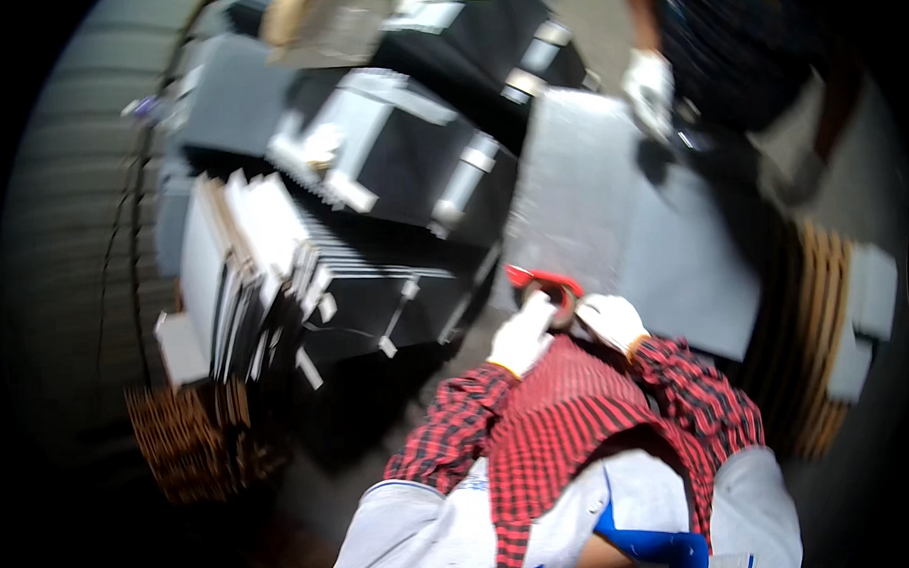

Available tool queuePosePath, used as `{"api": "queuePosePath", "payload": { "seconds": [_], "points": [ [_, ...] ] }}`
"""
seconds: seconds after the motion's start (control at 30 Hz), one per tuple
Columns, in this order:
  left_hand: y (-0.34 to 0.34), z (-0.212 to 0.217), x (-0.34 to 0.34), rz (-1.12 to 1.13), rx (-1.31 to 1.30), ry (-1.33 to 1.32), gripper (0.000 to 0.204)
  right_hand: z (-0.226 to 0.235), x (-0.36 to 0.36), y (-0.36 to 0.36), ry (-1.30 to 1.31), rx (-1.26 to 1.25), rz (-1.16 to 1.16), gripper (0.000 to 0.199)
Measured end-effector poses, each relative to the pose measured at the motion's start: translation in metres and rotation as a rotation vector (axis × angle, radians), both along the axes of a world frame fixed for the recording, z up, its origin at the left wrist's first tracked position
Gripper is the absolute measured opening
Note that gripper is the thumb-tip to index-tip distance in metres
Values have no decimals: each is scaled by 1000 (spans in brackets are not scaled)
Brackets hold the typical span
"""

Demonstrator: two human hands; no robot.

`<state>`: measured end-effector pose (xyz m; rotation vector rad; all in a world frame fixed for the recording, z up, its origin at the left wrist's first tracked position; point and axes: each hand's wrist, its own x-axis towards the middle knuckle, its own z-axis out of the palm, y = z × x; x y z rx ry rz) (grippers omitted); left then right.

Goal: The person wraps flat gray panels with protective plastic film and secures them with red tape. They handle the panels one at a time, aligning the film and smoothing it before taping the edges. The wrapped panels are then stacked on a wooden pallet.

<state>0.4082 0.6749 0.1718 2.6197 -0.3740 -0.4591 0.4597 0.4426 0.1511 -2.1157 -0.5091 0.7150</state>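
Note:
Close in front of my body, my left hand (pixel 524 338), in a white glove, is closed on a red tape dispenser (pixel 544 279) that carries a brownish tape roll. My right hand (pixel 613 324), also gloved in white, is at the roll's right side with its fingers bent in. Blur hides what those fingers pinch. Just beyond both hands lies a large flat grey panel (pixel 617 193), its left part looking covered with shiny film.
Stacked black-sided panels (pixel 375 312) with white strips stand at left, and more dark bundles (pixel 410 165) lie behind them. Brown corrugated pieces (pixel 189 433) sit lower left, with layered brown-edged boards (pixel 822 331) at right. At the far right a co-worker's gloved hand (pixel 650 92) touches the grey panel.

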Motion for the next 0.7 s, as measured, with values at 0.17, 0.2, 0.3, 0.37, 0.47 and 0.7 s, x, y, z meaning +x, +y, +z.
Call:
{"api": "queuePosePath", "payload": {
  "seconds": [0.17,0.2,0.3,0.37,0.47,0.7],
  "points": [
    [10,-14,13,37,3,93,33,-27,12,38,969,387,-577,33],
    [16,-24,14,65,-8,49,34,-41,14,41,975,497,-508,38],
    [18,-21,46,147,-33,59,34,-42,30,60,861,442,-651,38],
    [24,-26,71,115,-43,81,34,-40,45,64,835,452,-645,35],
    [27,-31,96,59,-13,19,41,-40,62,67,776,465,-692,30],
    [48,-4,142,-103,-185,202,33,-69,47,58,320,380,-580,4]
  ]
}}
